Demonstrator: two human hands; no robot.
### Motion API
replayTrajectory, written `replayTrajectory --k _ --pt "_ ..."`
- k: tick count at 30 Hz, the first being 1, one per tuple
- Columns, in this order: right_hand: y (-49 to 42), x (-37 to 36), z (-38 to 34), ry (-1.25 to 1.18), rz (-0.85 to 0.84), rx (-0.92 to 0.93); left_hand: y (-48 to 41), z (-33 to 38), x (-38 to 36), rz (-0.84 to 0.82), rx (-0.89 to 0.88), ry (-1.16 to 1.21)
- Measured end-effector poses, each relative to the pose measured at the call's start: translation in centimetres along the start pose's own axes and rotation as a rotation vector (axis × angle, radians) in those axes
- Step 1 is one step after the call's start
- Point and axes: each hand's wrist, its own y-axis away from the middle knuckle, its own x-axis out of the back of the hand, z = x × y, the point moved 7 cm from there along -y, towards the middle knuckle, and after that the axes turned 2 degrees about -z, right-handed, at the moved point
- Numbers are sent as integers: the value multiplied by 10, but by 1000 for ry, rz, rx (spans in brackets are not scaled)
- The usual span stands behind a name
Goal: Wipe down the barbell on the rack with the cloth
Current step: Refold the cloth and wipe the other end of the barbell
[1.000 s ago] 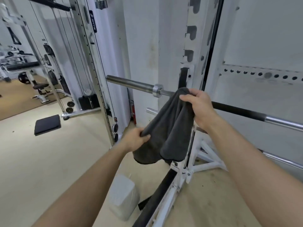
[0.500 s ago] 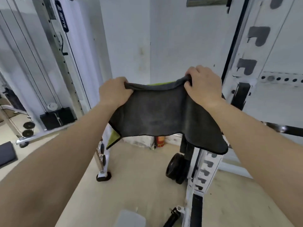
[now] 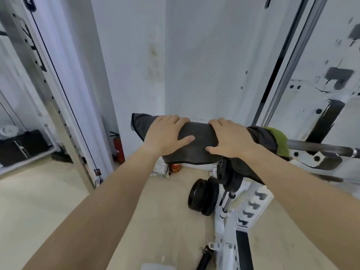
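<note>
A dark grey cloth point(image 3: 200, 137) with a green underside is draped over the left end of the barbell point(image 3: 319, 147), hiding that end. The bar's bare steel shaft runs right from under the cloth across the white rack point(image 3: 303, 121). My left hand point(image 3: 165, 137) lies palm down on the cloth's left part, fingers curled over the far side. Just to its right, my right hand point(image 3: 231, 139) grips the cloth around the bar in the same way.
Black weight plates point(image 3: 202, 195) hang on the rack's storage peg below the bar. A red fire extinguisher point(image 3: 118, 147) stands by the white wall. A cable machine upright point(image 3: 48, 90) rises at the left. A white container point(image 3: 155, 266) sits on the beige floor near me.
The cloth was held spread in the air by both hands; it now lies over the bar's end with both hands pressed on it. The view has moved closer.
</note>
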Motion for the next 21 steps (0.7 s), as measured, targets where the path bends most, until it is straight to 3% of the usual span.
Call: replayTrajectory --k 4,11,17,21 --pt "-32 1 -36 87 34 -11 1 -31 -1 -29 -27 -65" --pt "-63 1 -90 76 116 14 5 -78 5 -6 86 -135" --pt "-13 -5 -23 135 228 48 6 -62 2 0 116 -162" --pt "19 -5 26 226 174 -57 -20 -6 -4 -91 44 -185"
